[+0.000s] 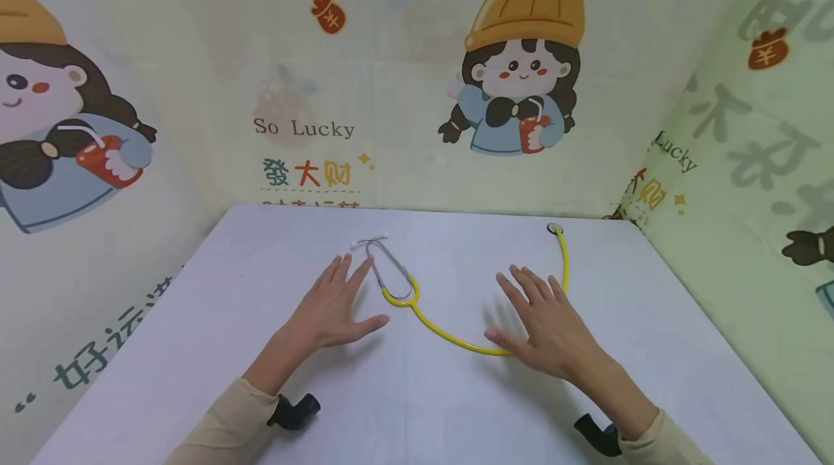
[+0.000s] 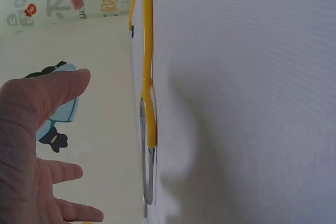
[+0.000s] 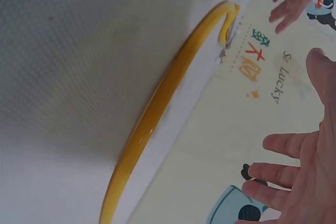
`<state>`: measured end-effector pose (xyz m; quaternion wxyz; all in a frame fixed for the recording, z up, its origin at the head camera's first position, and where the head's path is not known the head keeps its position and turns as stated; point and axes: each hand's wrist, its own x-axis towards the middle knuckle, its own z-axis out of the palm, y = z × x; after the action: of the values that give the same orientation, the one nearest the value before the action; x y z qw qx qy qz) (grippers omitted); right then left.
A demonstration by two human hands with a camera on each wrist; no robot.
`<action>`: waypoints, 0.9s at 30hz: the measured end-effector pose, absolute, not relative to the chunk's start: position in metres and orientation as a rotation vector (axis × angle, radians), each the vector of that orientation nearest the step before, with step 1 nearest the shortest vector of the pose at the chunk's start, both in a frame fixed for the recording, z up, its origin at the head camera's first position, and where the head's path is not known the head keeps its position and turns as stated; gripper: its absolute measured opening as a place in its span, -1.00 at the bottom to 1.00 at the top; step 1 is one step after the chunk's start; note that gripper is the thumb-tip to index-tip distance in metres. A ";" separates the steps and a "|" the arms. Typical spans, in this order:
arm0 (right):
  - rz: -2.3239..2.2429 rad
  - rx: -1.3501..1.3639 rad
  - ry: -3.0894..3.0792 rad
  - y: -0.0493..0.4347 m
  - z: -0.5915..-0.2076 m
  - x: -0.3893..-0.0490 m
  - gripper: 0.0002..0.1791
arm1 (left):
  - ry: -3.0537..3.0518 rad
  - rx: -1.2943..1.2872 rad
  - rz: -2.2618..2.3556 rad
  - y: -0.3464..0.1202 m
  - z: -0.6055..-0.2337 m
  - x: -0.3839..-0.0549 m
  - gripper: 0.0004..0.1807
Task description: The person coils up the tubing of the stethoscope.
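A stethoscope with yellow tubing (image 1: 449, 337) and a grey metal headset (image 1: 393, 260) lies on the white table. Its round chest piece (image 1: 554, 228) is at the far right edge, while the ear tips point to the far left. My left hand (image 1: 332, 309), fingers spread and holding nothing, hovers just left of the headset. On the other side my right hand (image 1: 544, 324) is also spread and empty, above the tubing and covering part of it in the head view. In the right wrist view the tube (image 3: 157, 106) curves across the tabletop, apart from the fingers (image 3: 273, 174).
The white table (image 1: 365, 407) is bounded by printed cloth walls (image 1: 404, 103) at the back and both sides. A black wrist mount (image 1: 295, 412) sits by the left sleeve, and another black mount (image 1: 598, 436) by the right sleeve.
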<state>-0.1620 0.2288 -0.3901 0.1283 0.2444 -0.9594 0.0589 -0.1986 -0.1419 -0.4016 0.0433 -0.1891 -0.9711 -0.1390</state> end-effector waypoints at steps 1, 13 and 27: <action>0.168 0.720 -2.787 0.229 -0.391 -0.162 -0.03 | -2.979 -0.581 -0.425 -0.142 -0.402 -0.199 0.09; 0.145 0.962 -2.715 0.227 -0.400 -0.161 -0.13 | -3.015 -0.677 -0.395 -0.143 -0.410 -0.214 0.11; 0.086 1.234 -2.615 0.231 -0.408 -0.168 -0.27 | -3.057 -0.768 -0.200 -0.141 -0.409 -0.235 0.01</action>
<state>-0.1679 0.2307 -0.4076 0.1242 0.4233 -0.8970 0.0294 -0.2353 -0.1412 -0.4094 -0.0082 -0.2432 -0.9679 -0.0633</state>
